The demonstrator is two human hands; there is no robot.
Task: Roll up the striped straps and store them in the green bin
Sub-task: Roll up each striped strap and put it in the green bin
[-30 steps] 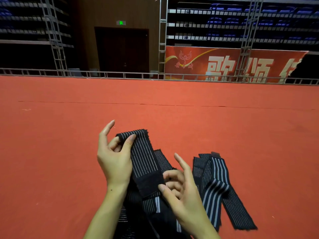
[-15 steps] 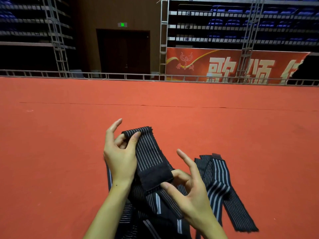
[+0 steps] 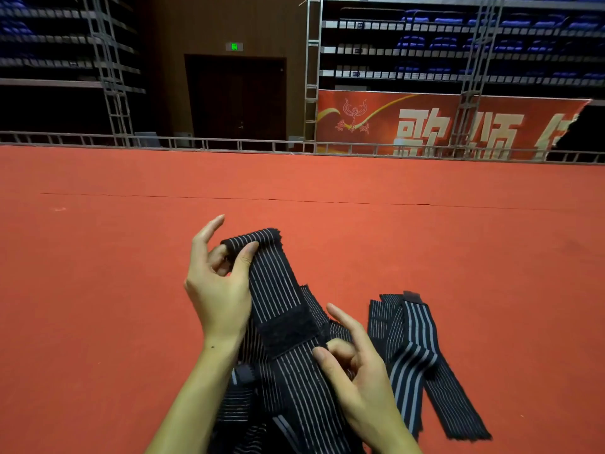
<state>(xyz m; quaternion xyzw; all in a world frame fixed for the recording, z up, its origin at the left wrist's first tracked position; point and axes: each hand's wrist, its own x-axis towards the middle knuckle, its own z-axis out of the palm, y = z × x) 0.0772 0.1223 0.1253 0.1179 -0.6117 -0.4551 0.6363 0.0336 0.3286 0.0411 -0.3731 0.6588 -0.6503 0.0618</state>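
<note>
- My right hand point(image 3: 357, 375) was nearest to me, thumb and curled fingers pinching the striped strap point(image 3: 278, 290) just below its plain black fastening patch point(image 3: 289, 332).
- A heap of more black straps point(image 3: 262, 404) lay under my forearms at the bottom edge of the view, with thin pale stripes; how many there were I could not tell.
- The held strap ran up and away from my right hand, stretched between both hands and raised above the red floor point(image 3: 98, 290).
- My left hand point(image 3: 219, 290) gripped the far end of that strap, thumb on top and a curled finger beneath, while the forefinger stood straight and free.
- To my right, a second bunch of straps point(image 3: 412, 352) lay loose on the floor, one with broader grey stripes, apart from both hands.
- Beyond the floor's far edge ran a low metal rail point(image 3: 229, 144), then a dark doorway point(image 3: 235, 99) under a green sign point(image 3: 234, 46), a red banner point(image 3: 442, 122) with pale characters, and tiers of blue seats point(image 3: 491, 44).
</note>
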